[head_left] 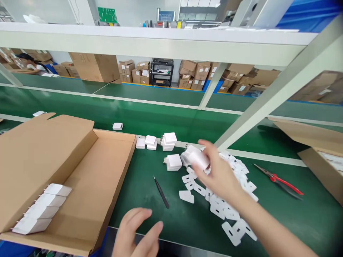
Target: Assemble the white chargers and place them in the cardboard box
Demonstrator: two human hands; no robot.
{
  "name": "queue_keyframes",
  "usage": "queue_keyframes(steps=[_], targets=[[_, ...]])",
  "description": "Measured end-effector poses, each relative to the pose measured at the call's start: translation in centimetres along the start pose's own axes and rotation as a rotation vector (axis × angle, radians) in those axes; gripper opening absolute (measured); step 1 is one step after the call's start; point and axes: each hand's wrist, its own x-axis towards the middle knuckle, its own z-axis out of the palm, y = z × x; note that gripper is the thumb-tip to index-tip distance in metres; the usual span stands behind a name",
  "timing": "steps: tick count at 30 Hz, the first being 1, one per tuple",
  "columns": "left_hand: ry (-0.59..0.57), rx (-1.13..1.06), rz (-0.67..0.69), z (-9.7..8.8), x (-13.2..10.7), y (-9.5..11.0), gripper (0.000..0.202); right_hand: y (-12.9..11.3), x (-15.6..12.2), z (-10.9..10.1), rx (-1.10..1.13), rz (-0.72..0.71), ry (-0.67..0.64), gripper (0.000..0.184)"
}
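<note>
Left hand (138, 232) hovers open at the near table edge, fingers loosely spread, holding nothing, just short of the black tweezers (161, 192) lying on the green table (308, 221); the open cardboard box (102, 185) to its left has a row of white chargers (40, 208) along its near wall. Right hand (219, 175), blurred, reaches over the scattered white plastic tabs (230, 214) and seems to pinch a white charger (197, 159) at the fingertips. Beyond lie more loose chargers (168, 142) and, further right, red-handled pliers (278, 180).
</note>
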Motion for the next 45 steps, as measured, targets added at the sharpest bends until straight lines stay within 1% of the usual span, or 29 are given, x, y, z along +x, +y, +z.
queue_keyframes(steps=[1,2,3,4,5,6,7,8,9,10,12,13,14,16,19,23,26,28,30,32,35,39,41,45], targets=[[-0.025,-0.023,0.04,1.6,1.2,0.6,0.071,-1.9,-2.6,0.1,0.078,0.01,-0.103,0.062],[-0.075,-0.049,0.082,2.9,2.2,1.0,0.067,-3.6,-5.0,0.5,0.147,0.005,-0.201,0.06],[-0.135,-0.088,0.117,4.0,2.9,1.1,0.061,-4.8,-7.1,1.0,0.202,0.004,-0.278,0.056],[-0.197,-0.135,0.147,4.8,3.4,1.1,0.055,-5.6,-8.9,1.6,0.235,0.01,-0.326,0.054],[-0.251,-0.185,0.167,5.4,3.5,0.9,0.048,-5.9,-10.3,2.1,0.261,0.02,-0.373,0.053],[-0.291,-0.235,0.166,5.8,3.4,0.6,0.043,-5.8,-11.3,2.7,0.284,0.026,-0.393,0.055],[-0.314,-0.284,0.13,6.0,3.1,0.3,0.038,-5.3,-11.9,3.1,0.31,0.02,-0.405,0.06],[-0.326,-0.33,0.056,6.2,2.6,-0.1,0.033,-4.5,-12.2,3.6,0.321,0.013,-0.403,0.067],[-0.332,-0.375,-0.056,6.2,2.0,-0.5,0.028,-3.4,-12.3,4.0,0.311,0.007,-0.381,0.072],[-0.336,-0.422,-0.183,6.1,1.5,-0.8,0.024,-2.3,-12.2,4.4,0.274,0.004,-0.344,0.07],[-0.329,-0.522,-0.407,5.6,0.5,-1.4,0.02,0.0,-12.1,5.4,0.122,0.01,-0.244,0.049],[-0.315,-0.568,-0.47,5.4,0.2,-1.5,0.02,1.0,-12.1,5.9,0.064,-0.002,-0.216,0.037],[-0.295,-0.607,-0.496,5.1,-0.1,-1.7,0.02,1.8,-12.1,6.5,0.031,-0.018,-0.205,0.03],[-0.252,-0.657,-0.494,4.6,-0.4,-1.9,0.021,2.9,-12.3,7.4,0.019,-0.052,-0.191,0.024],[-0.228,-0.679,-0.481,4.3,-0.6,-2.0,0.022,3.3,-12.5,7.8,0.027,-0.066,-0.129,0.02],[-0.241,-0.669,-0.519,4.4,-0.8,-2.0,0.021,2.3,-12.5,7.7,0.079,-0.052,-0.072,0.012],[-0.283,-0.634,-0.573,4.6,-0.9,-2.0,0.02,0.3,-12.9,7.7,0.193,-0.054,-0.016,0.014],[-0.331,-0.622,-0.582,4.7,-0.9,-1.9,0.022,-1.5,-13.3,7.8,0.272,-0.09,0.08,0.018],[-0.379,-0.626,-0.575,4.7,-0.9,-1.7,0.025,-3.3,-13.6,7.8,0.323,-0.144,0.17,0.026],[-0.415,-0.643,-0.567,4.8,-0.8,-1.5,0.029,-4.8,-13.6,7.7,0.34,-0.189,0.202,0.032],[-0.446,-0.683,-0.549,4.8,-0.5,-1.1,0.034,-6.1,-13.5,7.6,0.335,-0.216,0.163,0.034],[-0.455,-0.737,-0.513,4.6,0.3,-0.7,0.023,-6.3,-13.8,8.1,0.373,-0.248,0.116,0.04],[-0.44,-0.762,-0.508,4.7,0.6,-0.6,0.024,-6.2,-14.1,8.5,0.402,-0.274,0.102,0.044],[-0.36,-0.784,-0.56,5.1,0.6,-0.4,0.03,-6.1,-14.6,8.7,0.45,-0.293,0.027,0.05]])
